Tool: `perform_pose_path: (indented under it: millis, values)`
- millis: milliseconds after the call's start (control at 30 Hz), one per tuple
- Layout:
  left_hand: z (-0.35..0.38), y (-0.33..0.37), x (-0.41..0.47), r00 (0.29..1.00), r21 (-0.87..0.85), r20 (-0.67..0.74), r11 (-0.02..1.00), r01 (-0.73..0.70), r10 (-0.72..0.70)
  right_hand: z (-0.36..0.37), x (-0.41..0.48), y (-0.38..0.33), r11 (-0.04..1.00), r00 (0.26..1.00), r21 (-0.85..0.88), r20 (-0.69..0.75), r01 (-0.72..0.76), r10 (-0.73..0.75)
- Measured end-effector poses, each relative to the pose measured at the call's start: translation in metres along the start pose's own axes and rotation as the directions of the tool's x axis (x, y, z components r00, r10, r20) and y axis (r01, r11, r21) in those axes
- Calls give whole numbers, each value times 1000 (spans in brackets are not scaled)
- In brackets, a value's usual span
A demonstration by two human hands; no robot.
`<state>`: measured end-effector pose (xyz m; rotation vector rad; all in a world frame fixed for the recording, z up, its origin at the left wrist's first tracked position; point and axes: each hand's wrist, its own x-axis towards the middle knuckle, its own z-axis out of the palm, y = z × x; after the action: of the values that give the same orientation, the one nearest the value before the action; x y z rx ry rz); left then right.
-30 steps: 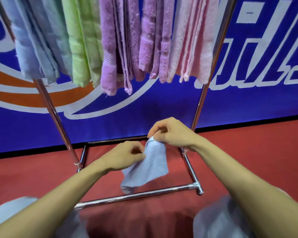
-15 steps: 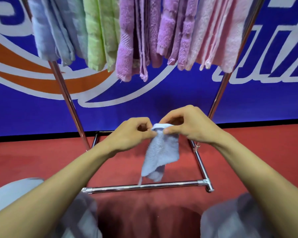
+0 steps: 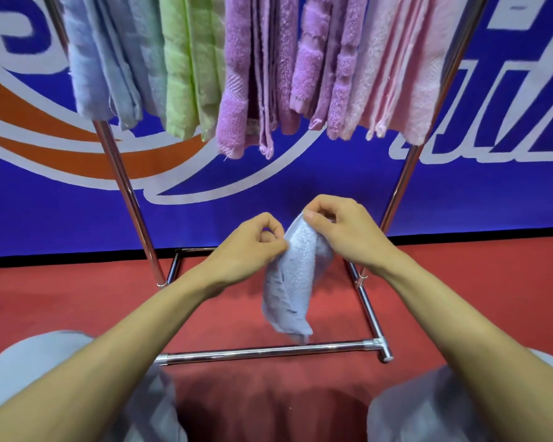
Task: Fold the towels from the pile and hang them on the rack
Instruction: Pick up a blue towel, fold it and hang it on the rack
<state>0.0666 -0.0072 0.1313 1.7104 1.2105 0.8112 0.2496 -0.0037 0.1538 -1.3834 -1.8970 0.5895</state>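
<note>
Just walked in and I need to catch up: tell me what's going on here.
A person faces a metal rack with a small light blue towel held in both hands. The right hand pinches its top edge and the left hand pinches its side. The rest droops loosely, neither neatly folded nor hung yet. The hung towels on the rack above run from blue through green and purple to pink.

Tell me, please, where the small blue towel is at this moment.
In the head view, the small blue towel hangs at the centre, its top pinched between the left hand and the right hand, above the rack's floor bar.
</note>
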Motion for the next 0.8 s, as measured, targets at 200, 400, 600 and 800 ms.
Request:
perform_pose_path:
  millis: [200, 400, 600, 800]
  values:
    - [-2, -5, -3, 999, 306, 21, 952, 27, -35, -1, 0, 2, 998, 994, -16, -95, -59, 58]
    - [-15, -16, -4, 987, 539, -39, 829, 150, -154, -7, -2, 14, 986, 966, 50, -200, -158, 165]
    - [-23, -18, -4, 973, 579, -62, 786, 217, -223, -12, -5, 30, 971, 931, 78, -273, -228, 241]
    - [-30, -17, -3, 974, 508, -169, 833, 219, -153, -22, 1, 42, 963, 900, 72, -341, -261, 269]
